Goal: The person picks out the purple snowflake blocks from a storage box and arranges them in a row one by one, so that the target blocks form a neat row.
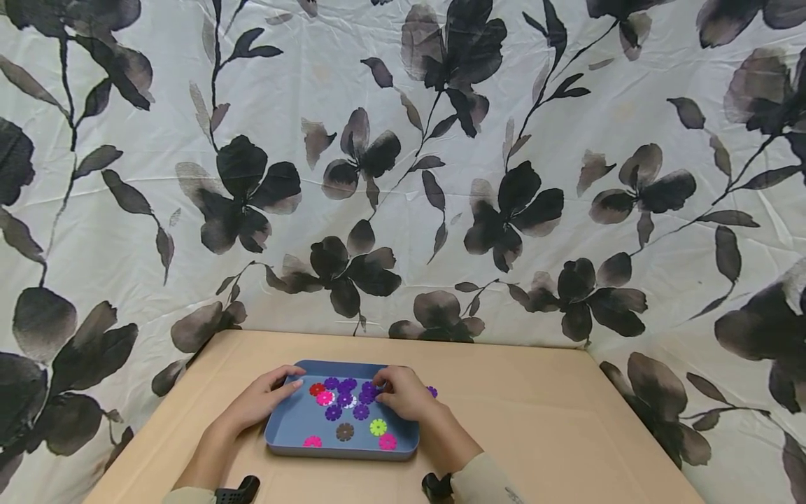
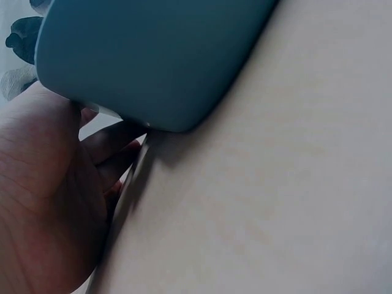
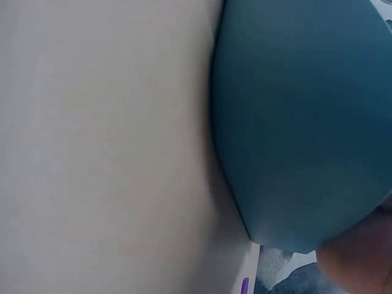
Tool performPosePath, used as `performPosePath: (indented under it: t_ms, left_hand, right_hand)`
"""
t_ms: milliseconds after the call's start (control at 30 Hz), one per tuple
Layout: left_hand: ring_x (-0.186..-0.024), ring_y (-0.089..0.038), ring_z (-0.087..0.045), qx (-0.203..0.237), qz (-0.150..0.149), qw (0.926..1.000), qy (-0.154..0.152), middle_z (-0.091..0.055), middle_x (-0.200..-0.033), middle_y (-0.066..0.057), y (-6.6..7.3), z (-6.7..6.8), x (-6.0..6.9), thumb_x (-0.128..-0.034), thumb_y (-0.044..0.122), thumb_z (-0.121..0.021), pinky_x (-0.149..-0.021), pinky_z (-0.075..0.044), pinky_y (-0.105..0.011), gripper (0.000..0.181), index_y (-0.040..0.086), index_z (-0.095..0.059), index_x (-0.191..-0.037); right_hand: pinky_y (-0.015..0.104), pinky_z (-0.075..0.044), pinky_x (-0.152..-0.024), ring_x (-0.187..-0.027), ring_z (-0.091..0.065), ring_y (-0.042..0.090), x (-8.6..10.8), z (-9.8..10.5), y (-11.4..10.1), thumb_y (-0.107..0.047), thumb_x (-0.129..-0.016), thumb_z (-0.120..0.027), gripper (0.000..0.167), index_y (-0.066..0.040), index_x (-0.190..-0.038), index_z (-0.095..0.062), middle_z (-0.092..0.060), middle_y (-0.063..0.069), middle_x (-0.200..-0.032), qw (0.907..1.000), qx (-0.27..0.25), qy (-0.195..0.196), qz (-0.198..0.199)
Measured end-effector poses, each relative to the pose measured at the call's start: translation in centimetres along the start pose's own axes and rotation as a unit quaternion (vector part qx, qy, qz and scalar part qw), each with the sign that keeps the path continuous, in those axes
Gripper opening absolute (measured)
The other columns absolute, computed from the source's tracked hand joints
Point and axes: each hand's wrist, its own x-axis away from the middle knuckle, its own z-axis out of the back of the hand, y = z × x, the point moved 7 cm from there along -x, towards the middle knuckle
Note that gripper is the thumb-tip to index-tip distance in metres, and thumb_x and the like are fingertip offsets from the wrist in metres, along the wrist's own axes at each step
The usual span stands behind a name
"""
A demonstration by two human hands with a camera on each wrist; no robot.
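Observation:
A blue-grey tray (image 1: 342,450) sits on the table with small flower-shaped plastic discs in it. Its left rim is held by my left hand (image 1: 261,399), thumb over the edge; the left wrist view shows the fingers (image 2: 113,147) curled at the tray's outer side. Over the tray's right part, my right hand (image 1: 406,395) has thumb and index finger pinched at a purple disc (image 1: 371,390), partly hidden by the fingertips. Several purple discs (image 1: 344,400) cluster mid-tray, beside a red disc (image 1: 316,389) and a pink disc (image 1: 324,397).
Nearer the tray's front lie a brown disc (image 1: 344,431), a lime disc (image 1: 378,427) and pink discs, one a magenta disc (image 1: 387,442). Beyond my right hand, a purple disc (image 1: 432,391) lies outside the tray. Behind the tan table (image 1: 535,420) hangs a flowered cloth (image 1: 428,231).

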Motion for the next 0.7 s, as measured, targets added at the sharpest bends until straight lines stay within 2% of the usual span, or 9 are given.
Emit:
performPosePath:
  t_ms: [167,333,500,700]
  left_hand:
    - [-0.151,-0.047,-0.037,-0.001,-0.005,1.0,0.002,-0.055,-0.153,-0.017,0.04,0.25,0.01,-0.1045,0.048,-0.059,-0.121,-0.029,-0.069,0.046,0.017,-0.063,-0.137]
    - [-0.151,-0.047,-0.038,-0.004,-0.005,1.0,0.001,-0.055,-0.153,-0.017,-0.01,0.21,0.0,-0.1051,0.046,-0.059,-0.121,-0.029,-0.069,0.043,0.017,-0.063,-0.137]
    - [-0.151,-0.047,-0.037,0.002,-0.006,1.0,0.002,-0.055,-0.152,-0.017,-0.13,0.12,-0.15,-0.1064,0.041,-0.058,-0.122,-0.028,-0.068,0.04,0.016,-0.063,-0.136]
    - [-0.151,-0.047,-0.037,0.004,-0.008,1.0,0.0,-0.055,-0.152,-0.017,-0.17,0.09,-0.27,-0.1068,0.039,-0.058,-0.122,-0.027,-0.068,0.039,0.015,-0.063,-0.137]
  right_hand:
    - [0.028,-0.059,-0.089,-0.095,-0.064,0.009,-0.2,-0.4,0.04,-0.01,-0.095,-0.076,0.022,-0.011,-0.117,-0.073,-0.071,0.0,-0.108,0.999,0.038,-0.006,-0.023]
    - [0.028,-0.057,-0.087,-0.089,-0.058,0.006,-0.1,-0.71,-0.16,-0.008,-0.094,-0.076,0.016,-0.015,-0.108,-0.075,-0.069,-0.005,-0.1,0.9965,0.078,-0.013,-0.025]
    - [0.028,-0.054,-0.083,-0.085,-0.053,0.005,0.03,-0.65,-0.22,-0.01,-0.093,-0.077,0.011,-0.019,-0.099,-0.074,-0.064,-0.008,-0.094,0.996,0.083,-0.007,-0.032]
    - [0.026,-0.052,-0.082,-0.084,-0.053,0.004,0.09,-0.39,-0.37,-0.01,-0.092,-0.079,0.012,-0.019,-0.098,-0.075,-0.06,-0.009,-0.095,0.9956,0.091,0.001,-0.024]
